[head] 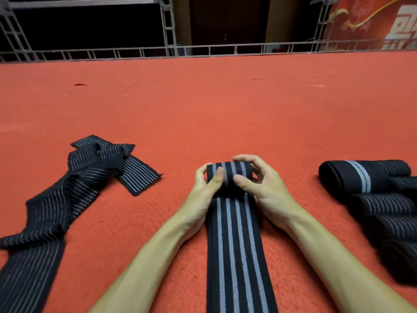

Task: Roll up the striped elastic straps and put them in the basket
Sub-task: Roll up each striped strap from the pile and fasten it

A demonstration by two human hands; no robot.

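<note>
A black elastic strap with grey stripes (pixel 234 256) lies flat on the red carpet, running from the bottom edge toward the middle. Its far end is wound into a roll (pixel 230 171). My left hand (pixel 206 188) grips the roll's left side, thumb on top. My right hand (pixel 259 184) grips the right side, fingers curled over the top and thumb on the front. Loose unrolled thin-striped straps (pixel 74 186) lie crumpled at the left. Several rolled straps (pixel 374 195) lie at the right. No basket is in view.
The red carpet (pixel 225 109) stretches far ahead. A metal truss frame (pixel 169 50) runs along its far edge, with a red banner (pixel 372 21) at the back right. Small scraps lie on the carpet farther off.
</note>
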